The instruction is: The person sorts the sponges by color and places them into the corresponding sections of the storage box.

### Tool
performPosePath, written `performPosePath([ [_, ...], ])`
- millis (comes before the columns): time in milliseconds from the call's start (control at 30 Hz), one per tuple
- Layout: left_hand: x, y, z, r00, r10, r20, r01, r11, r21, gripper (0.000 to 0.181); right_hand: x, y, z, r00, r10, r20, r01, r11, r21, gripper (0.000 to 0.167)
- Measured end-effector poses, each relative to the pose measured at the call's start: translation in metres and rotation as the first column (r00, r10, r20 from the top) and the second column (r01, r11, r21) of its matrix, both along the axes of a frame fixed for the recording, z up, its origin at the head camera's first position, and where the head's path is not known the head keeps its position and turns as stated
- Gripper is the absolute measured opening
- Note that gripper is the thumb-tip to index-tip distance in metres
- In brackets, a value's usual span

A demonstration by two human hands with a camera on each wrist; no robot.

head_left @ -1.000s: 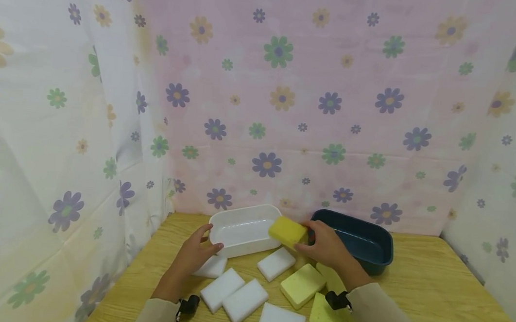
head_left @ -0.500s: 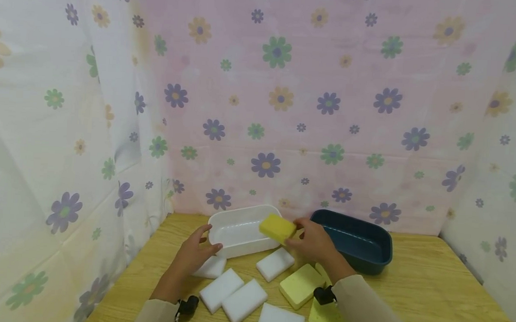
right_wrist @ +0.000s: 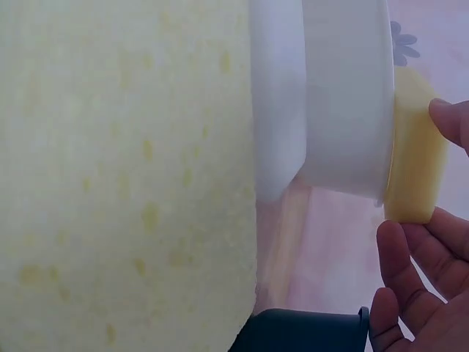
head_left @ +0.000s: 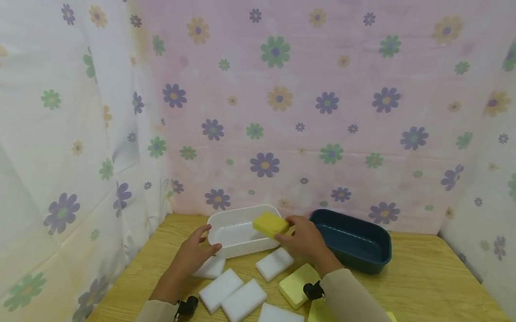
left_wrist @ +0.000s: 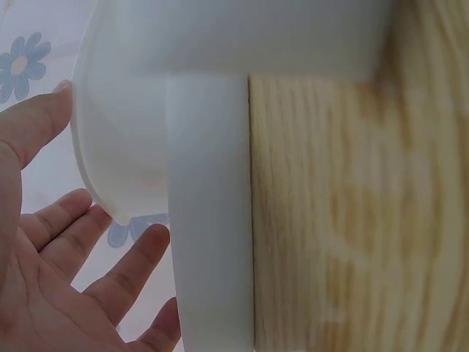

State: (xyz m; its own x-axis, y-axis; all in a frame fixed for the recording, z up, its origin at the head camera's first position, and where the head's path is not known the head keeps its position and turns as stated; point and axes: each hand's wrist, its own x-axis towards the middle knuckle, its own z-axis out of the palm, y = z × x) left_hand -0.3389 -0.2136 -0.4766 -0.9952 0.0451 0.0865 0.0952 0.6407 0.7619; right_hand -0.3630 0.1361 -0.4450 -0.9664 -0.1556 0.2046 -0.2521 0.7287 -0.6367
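Note:
In the head view, my right hand (head_left: 305, 239) pinches a bright yellow sponge (head_left: 270, 224) over the right end of a white plastic tub (head_left: 240, 250). The right wrist view has this sponge (right_wrist: 415, 158) between thumb and fingertips, beside the tub's rim. At the tub's left end, my left hand (head_left: 192, 253) touches the rim with spread, relaxed fingers. Up close in the left wrist view, the left hand (left_wrist: 66, 275) has thumb and fingers apart around the tub's corner. The part of the tub behind the sponge is hidden.
A dark blue tub (head_left: 360, 256) stands at the right. Several white sponges (head_left: 244, 302) lie in front of the white tub. Paler yellow sponges (head_left: 296, 285) lie near the right forearm, partly covered by it. A flowered cloth (head_left: 267, 108) hangs behind the wooden table (head_left: 435, 287).
My right hand has moved left with the yellow sponge, from between the two tubs to over the white tub's right end. The left hand has stayed at the white tub.

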Motion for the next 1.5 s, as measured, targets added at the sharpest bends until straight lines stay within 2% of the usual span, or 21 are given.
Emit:
performPosePath([
  [133,0.001,-0.001,0.000,1.000,0.007,-0.005,-0.007,1.000,-0.003,0.082,-0.003,-0.009,-0.001,1.000,-0.011,0.015,0.012,1.000,-0.018,0.070],
  [300,0.001,-0.001,0.000,1.000,0.009,-0.002,-0.009,1.000,0.003,0.081,-0.007,-0.017,-0.001,1.000,-0.013,-0.004,0.013,1.000,-0.026,0.069],
  [467,-0.001,-0.002,0.000,1.000,0.013,-0.001,-0.013,1.000,-0.007,0.082,-0.008,-0.023,0.002,1.000,-0.002,-0.009,0.001,0.998,-0.057,0.068],
  [633,-0.001,-0.002,-0.001,1.000,-0.001,-0.004,0.001,1.000,-0.016,0.084,-0.007,-0.027,0.002,1.000,-0.031,-0.005,0.031,0.998,-0.057,0.070],
  [733,0.000,-0.001,0.000,1.000,-0.002,-0.005,0.002,1.000,-0.013,0.083,-0.008,-0.028,-0.001,0.999,-0.032,-0.021,0.030,0.998,-0.055,0.070],
  [933,0.001,0.000,0.001,1.000,0.001,0.004,-0.001,1.000,0.003,0.081,-0.009,-0.029,-0.003,0.999,-0.032,0.008,0.033,0.997,-0.074,0.071],
  [1367,-0.002,0.000,0.000,1.000,-0.003,-0.005,0.003,1.000,-0.011,0.079,-0.006,-0.026,0.001,0.999,-0.030,-0.016,0.030,0.999,-0.040,0.068],
  [1500,-0.002,-0.001,-0.001,1.000,-0.005,-0.003,0.005,1.000,0.001,0.079,-0.004,-0.026,0.004,1.000,-0.009,-0.019,0.008,0.999,-0.034,0.068],
])
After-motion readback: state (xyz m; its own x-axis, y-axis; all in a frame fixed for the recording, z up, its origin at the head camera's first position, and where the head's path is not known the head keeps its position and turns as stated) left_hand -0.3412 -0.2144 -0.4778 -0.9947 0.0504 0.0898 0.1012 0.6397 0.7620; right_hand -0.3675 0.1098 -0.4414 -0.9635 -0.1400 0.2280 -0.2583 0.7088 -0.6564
